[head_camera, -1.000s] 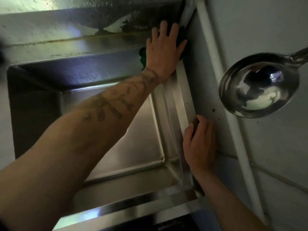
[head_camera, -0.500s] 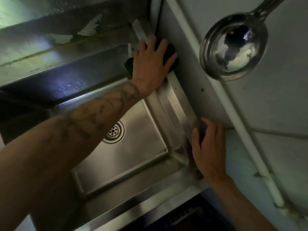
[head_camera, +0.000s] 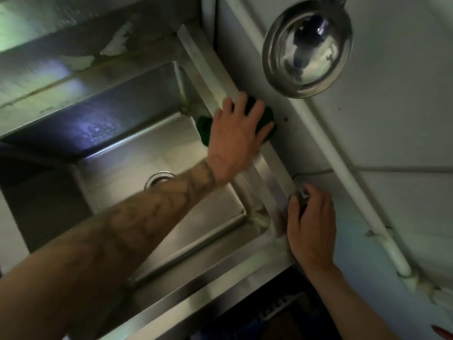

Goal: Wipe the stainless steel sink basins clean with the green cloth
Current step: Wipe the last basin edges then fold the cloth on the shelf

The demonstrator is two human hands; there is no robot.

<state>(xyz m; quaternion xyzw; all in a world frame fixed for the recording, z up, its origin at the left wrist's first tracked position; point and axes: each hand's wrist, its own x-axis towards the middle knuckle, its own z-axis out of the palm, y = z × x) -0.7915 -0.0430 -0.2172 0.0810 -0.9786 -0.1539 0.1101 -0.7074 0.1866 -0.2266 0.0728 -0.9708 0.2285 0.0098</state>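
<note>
A stainless steel sink basin [head_camera: 122, 173] fills the left and middle of the view, with a round drain [head_camera: 158, 179] partly hidden by my forearm. My left hand [head_camera: 235, 136] lies flat with spread fingers on the green cloth [head_camera: 204, 128], pressing it onto the sink's right rim [head_camera: 272, 173] next to the wall. The cloth shows on both sides of the hand. My right hand [head_camera: 310, 227] rests on the same rim nearer to me, fingers loosely bent over its edge, holding nothing.
A shiny steel ladle [head_camera: 306, 45] hangs on the white wall at upper right, above the rim. A white pipe [head_camera: 343, 173] runs along that wall. Peeling paint marks the back wall [head_camera: 81, 62] behind the sink. A dark opening [head_camera: 277, 312] lies below the sink's front edge.
My left hand has slid the green cloth along the right rim from the far corner toward me. My right hand has stayed on the rim. The view has shifted.
</note>
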